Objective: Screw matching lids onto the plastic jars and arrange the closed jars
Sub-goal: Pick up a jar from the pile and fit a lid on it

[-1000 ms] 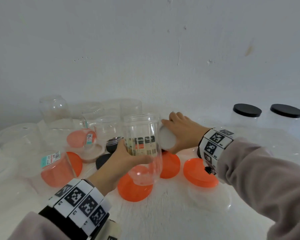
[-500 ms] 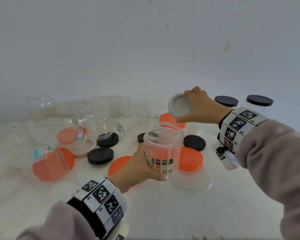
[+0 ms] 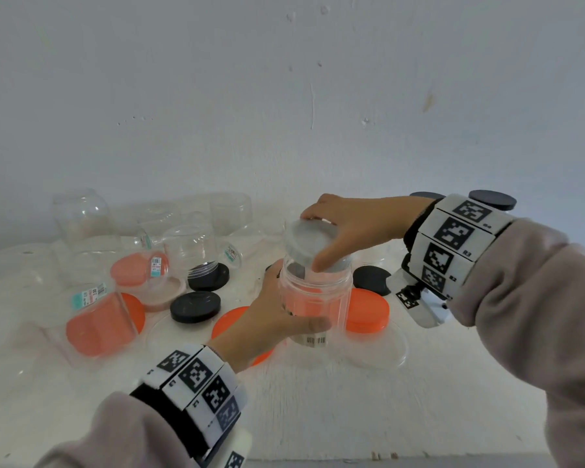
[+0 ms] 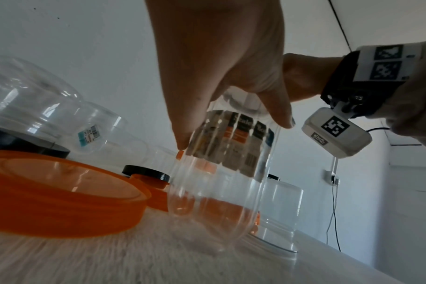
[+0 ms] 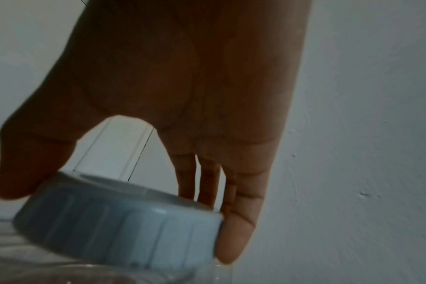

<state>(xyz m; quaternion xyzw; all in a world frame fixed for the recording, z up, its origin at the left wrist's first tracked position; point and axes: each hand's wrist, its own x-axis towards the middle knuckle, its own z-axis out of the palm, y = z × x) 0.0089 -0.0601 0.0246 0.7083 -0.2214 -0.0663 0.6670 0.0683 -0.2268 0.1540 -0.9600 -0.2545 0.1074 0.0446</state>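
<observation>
**White lid tilted on the jar mouth**

The clear jar [image 3: 314, 298] stands upright at the table's [image 3: 318, 417] centre, its barcode label facing the person. A white lid [image 3: 313, 246] sits tilted on its mouth, not level. The right hand [image 3: 358, 224] comes in from 3 o'clock, thumb and fingers [image 5: 234, 230] curled over the lid's ribbed rim. The left hand [image 3: 271, 315] reaches from 7 o'clock and wraps the jar's middle, thumb across the front. Orange lids [image 3: 368, 310] lie just behind the jar at 1 and 8 o'clock; black lids [image 3: 195, 306] rest at 10 o'clock. Open jars [image 3: 193, 248] crowd the 10 o'clock side, and two black-capped jars [image 3: 492, 199] stand at 2 o'clock.
</observation>
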